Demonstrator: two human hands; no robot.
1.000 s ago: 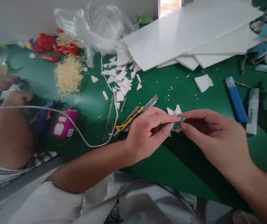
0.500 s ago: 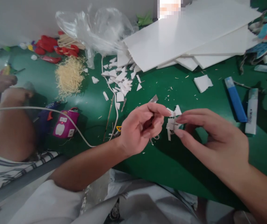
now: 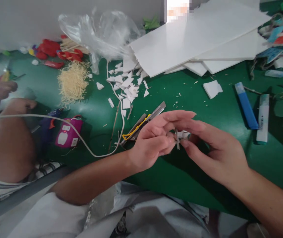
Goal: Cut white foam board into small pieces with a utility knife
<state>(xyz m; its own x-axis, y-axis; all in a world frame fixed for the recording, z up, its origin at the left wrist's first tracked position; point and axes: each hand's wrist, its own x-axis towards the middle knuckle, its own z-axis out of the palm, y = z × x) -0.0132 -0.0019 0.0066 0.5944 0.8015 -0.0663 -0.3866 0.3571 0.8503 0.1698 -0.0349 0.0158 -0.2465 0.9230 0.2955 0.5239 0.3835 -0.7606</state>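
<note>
Both my hands meet over the green table around a small white foam-like piece (image 3: 183, 135) with a thin greyish strip (image 3: 177, 144) at its left side. My right hand (image 3: 220, 150) grips the piece between thumb and fingers. My left hand (image 3: 152, 140) is curled, thumb and fingertips closed at the strip, its index finger stretched over the top. Fingers hide much of the piece, so its full shape is not visible. Just left of my left hand lies a utility knife (image 3: 137, 128) with yellow edging and a bare blade.
White foam offcuts (image 3: 130, 89) lie behind the knife, near white boards (image 3: 176, 46) and a clear plastic bag (image 3: 104, 33). A cable (image 3: 87, 140) loops past a purple box (image 3: 69, 132). Blue (image 3: 246, 105) and white packets (image 3: 262, 119) lie right. Another person's hands (image 3: 4, 89) are at left.
My left hand has moved right and closed at the small piece, meeting my right hand, which has shifted slightly left. More of the utility knife is uncovered.
</note>
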